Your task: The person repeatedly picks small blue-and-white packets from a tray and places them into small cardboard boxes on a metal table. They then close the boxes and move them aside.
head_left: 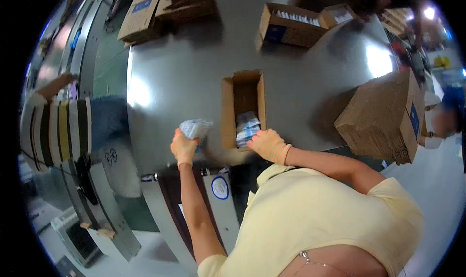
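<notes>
My left hand (184, 147), in a thin orange-toned knit glove, is closed around a bunch of white and light-blue packets (195, 128) above the metal table. To its right stands a narrow open cardboard carton (228, 107). Several blue and white packets (247, 127) lie stacked in the carton's near end; the far end shows bare brown cardboard. My right hand (268, 146), in a striped knit glove, reaches over the carton's near right corner. Its fingers are curled against the nearest packets; the fingertips are partly hidden.
An open carton of white packets (293, 29) stands at the table's far side, with another carton (141, 17) at the far left. Flattened cardboard (378, 117) is stacked at the right. A conveyor (170, 194) runs below the table's near edge. A person in a striped top (58, 131) works at the left.
</notes>
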